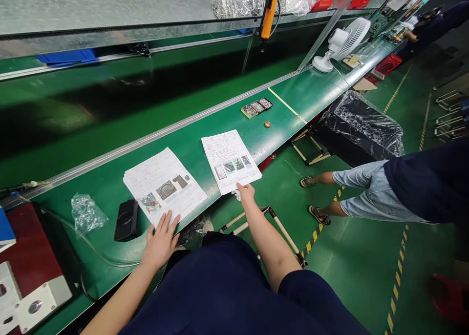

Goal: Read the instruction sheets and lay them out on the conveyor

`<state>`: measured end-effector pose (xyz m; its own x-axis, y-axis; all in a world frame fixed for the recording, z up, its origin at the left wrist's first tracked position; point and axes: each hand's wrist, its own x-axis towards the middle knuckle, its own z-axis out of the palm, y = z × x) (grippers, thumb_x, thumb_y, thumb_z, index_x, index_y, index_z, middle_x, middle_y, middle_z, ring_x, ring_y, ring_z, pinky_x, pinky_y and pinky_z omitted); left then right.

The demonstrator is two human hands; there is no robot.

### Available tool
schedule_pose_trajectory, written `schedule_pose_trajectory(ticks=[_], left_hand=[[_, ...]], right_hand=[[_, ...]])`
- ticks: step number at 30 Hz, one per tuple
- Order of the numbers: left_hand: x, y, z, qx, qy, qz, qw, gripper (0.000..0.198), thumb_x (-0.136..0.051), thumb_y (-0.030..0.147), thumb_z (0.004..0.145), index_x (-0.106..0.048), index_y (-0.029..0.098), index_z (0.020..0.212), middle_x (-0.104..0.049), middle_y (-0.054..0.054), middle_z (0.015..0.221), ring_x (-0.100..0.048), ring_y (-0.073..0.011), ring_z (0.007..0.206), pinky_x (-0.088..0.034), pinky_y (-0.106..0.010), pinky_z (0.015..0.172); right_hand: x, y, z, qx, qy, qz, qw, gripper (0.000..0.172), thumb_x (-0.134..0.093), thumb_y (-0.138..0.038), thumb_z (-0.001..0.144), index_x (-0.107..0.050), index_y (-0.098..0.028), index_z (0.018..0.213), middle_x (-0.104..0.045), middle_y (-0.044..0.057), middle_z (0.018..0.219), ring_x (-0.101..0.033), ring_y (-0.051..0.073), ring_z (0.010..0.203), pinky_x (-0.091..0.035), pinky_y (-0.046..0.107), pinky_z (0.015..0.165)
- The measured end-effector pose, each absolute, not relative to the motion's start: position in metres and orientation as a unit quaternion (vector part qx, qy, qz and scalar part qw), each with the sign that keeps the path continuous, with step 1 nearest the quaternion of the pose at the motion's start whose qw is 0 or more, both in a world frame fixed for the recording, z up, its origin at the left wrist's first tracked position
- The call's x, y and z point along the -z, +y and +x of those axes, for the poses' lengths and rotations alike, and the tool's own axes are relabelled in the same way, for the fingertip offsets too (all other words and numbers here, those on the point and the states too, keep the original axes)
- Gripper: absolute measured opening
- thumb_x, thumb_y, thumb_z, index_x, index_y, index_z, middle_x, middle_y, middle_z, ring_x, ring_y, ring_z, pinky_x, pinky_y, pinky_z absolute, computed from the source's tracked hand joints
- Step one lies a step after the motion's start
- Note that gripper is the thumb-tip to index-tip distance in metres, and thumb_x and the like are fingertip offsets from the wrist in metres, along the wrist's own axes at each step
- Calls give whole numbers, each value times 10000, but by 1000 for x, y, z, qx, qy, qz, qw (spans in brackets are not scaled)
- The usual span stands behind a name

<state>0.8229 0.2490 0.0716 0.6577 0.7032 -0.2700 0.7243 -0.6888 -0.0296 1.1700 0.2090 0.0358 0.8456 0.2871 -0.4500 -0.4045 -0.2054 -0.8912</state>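
Note:
Two stacks of printed sheets with photos lie on the green bench. My left hand (160, 242) rests with fingers spread on the lower edge of the left paper stack (166, 178). At the bench's front edge, my right hand (246, 193) pinches the near edge of the right paper stack (229, 154), thumb on top; its other fingers are hidden below. Just left of the left stack stands a black speaker-like box (126, 220), close to my left hand but apart from it. Beyond it lies a clear plastic bag (87, 213).
Small bins of metal parts (257, 107) and a brown ring (267, 124) sit farther along the bench. An orange electric screwdriver (270, 12) hangs overhead. A white fan (344, 42) stands beyond. A red-and-white machine (32, 261) is at left. Another person (373, 178) stands at right.

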Motion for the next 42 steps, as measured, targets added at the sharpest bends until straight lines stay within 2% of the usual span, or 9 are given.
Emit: schedule_pose_trajectory(ticks=[8, 27, 42], left_hand=[[-69, 248, 822, 117, 389, 912, 48, 530, -318, 336, 942, -312, 231, 1461, -140, -63, 1561, -180, -256, 1426, -289, -516, 1062], [-64, 249, 822, 98, 391, 913, 61, 529, -312, 323, 936, -322, 234, 1458, -147, -64, 1559, -180, -266, 1425, -281, -535, 1059], [-64, 248, 823, 107, 389, 913, 54, 532, -320, 326, 938, -300, 246, 1464, -134, -50, 1560, -165, -254, 1431, -273, -519, 1067]], right_hand=[[-34, 210, 1172, -270, 30, -731, 626, 402, -802, -359, 462, -458, -182, 572, -577, -17, 543, -522, 109, 516, -443, 248, 498], [-39, 213, 1170, -273, 34, -723, 634, 407, -813, -326, 501, -440, -182, 575, -562, -26, 526, -527, 111, 493, -438, 241, 469], [-38, 212, 1172, -262, 34, -733, 627, 412, -803, -352, 415, -446, -175, 520, -575, -6, 525, -502, 109, 516, -420, 244, 474]])
